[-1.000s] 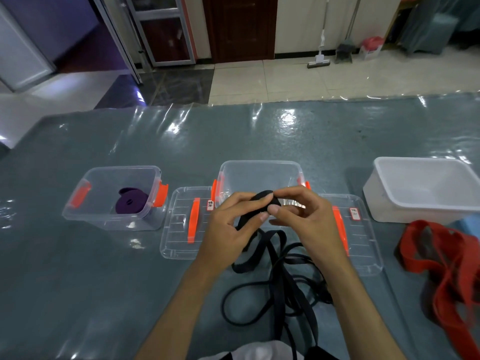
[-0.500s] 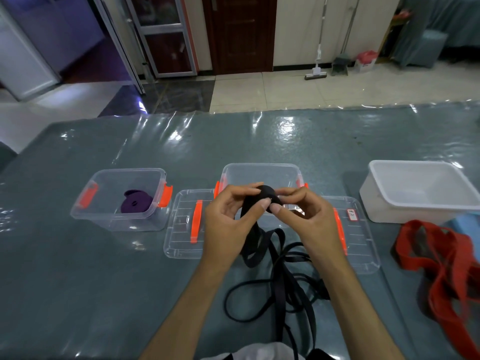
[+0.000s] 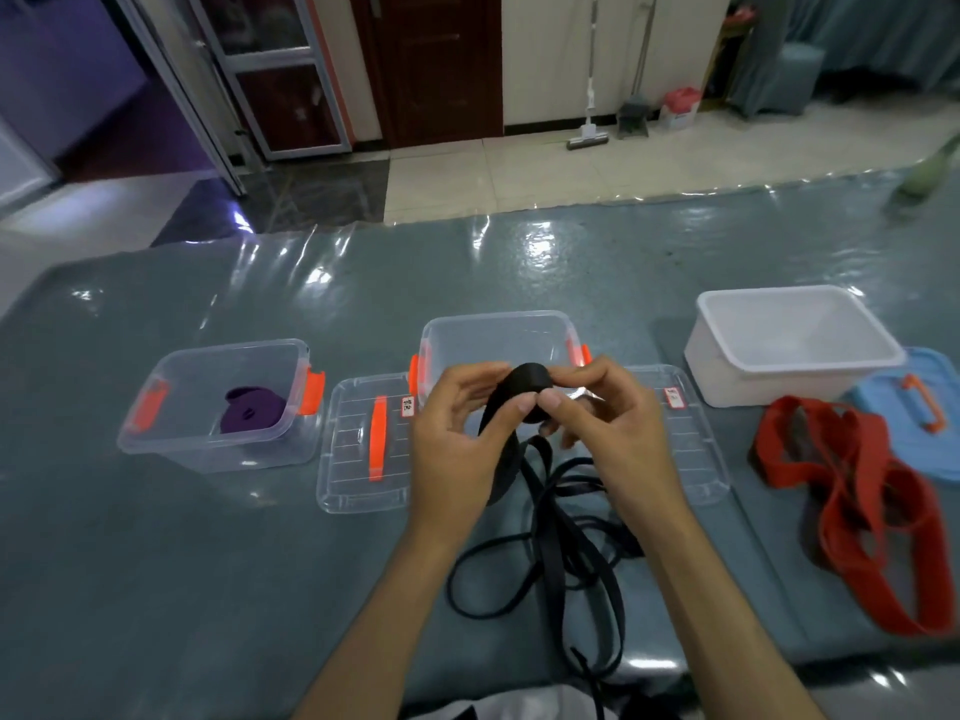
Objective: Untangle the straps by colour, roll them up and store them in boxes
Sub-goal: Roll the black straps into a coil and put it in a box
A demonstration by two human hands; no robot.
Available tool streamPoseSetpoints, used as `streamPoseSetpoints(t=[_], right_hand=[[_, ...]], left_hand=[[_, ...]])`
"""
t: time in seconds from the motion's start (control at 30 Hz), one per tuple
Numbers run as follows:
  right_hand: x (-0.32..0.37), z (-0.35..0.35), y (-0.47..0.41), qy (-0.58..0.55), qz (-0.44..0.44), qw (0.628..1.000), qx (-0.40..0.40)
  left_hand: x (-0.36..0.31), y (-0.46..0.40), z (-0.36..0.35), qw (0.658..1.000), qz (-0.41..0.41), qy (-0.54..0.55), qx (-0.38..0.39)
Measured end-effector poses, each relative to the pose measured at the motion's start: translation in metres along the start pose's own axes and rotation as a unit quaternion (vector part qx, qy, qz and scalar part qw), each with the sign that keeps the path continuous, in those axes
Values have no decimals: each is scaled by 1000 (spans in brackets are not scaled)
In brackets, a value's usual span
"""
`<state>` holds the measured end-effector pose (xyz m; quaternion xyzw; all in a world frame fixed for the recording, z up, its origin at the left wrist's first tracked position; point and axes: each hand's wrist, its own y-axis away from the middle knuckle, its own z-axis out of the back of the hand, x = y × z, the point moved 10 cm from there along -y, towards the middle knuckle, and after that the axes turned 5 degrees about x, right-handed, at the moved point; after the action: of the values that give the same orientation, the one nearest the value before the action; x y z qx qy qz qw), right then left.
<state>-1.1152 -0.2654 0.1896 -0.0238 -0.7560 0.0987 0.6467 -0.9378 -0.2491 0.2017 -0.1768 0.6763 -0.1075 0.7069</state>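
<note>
A black strap [image 3: 558,517] lies in loose loops on the table in front of me, and its upper end is wound into a small black roll [image 3: 527,384]. Both hands hold that roll above the table: my left hand [image 3: 460,433] grips its left side with the thumb on the strap, and my right hand [image 3: 605,413] pinches its right side. Behind the roll stands a clear box [image 3: 493,335] with orange latches. Further left, a second clear box [image 3: 218,402] contains a rolled purple strap [image 3: 254,414]. A tangled red strap [image 3: 862,491] lies at the right.
Two clear lids with orange handles lie flat, one [image 3: 363,444] left of my hands and one [image 3: 685,439] right of them. A white tub [image 3: 789,345] stands at the back right, with a blue lid [image 3: 919,413] beside it. The table's near edge is close to my body.
My hands have kept turning the black roll, which looks slightly larger. The view has shifted a little, and the hands stay in front of the middle box.
</note>
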Motion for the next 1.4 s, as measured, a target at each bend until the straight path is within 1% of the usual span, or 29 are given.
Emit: streamPoseSetpoints(t=[0.03, 0.1, 0.23, 0.33, 0.4, 0.47, 0.57, 0.7, 0.77, 0.83, 0.87, 1.0, 1.1, 1.2, 1.3, 1.4], right_hand=[[2, -1, 1, -12, 9, 1000, 6], [3, -4, 3, -40, 22, 999, 13], [5, -8, 9, -70, 40, 996, 27], [3, -12, 10, -46, 30, 998, 42], [6, -9, 7, -9, 35, 999, 28], [10, -10, 5, -19, 47, 998, 25], [15, -18, 3, -49, 58, 996, 38], [0, -28, 5, -78, 30, 995, 46], [-6, -29, 5, -58, 12, 997, 42], [-3, -28, 3, 7, 15, 999, 37], [0, -27, 1, 23, 18, 999, 36], [11, -29, -5, -27, 32, 998, 43], [14, -40, -5, -40, 33, 996, 75], [18, -44, -10, -25, 25, 996, 84], [33, -42, -22, 25, 52, 996, 66], [52, -46, -31, 12, 86, 994, 69]], left_hand=[[0, 2, 0, 1000, 1, 21, -6], [-2, 4, -3, 999, -10, 38, 6], [-7, -3, 0, 999, -11, 25, 44], [-16, -6, 8, 998, -20, 19, 54], [-20, -6, 14, 998, -18, 40, 41], [-24, -6, 18, 998, -33, 44, 27], [-29, -6, 24, 998, -50, 25, 12], [-24, -9, 31, 999, -25, -24, 38], [-20, -8, 35, 998, -12, -45, 42], [-20, -7, 36, 999, -5, -23, 33], [-21, -5, 35, 999, -9, -10, 29], [-23, -7, 30, 999, -12, 23, 37], [-27, -15, 33, 998, -1, 18, 52], [-39, -20, 35, 997, -38, -5, 68], [-42, -21, 37, 998, -39, 39, 41], [-46, -23, 38, 995, -56, 86, 17]])
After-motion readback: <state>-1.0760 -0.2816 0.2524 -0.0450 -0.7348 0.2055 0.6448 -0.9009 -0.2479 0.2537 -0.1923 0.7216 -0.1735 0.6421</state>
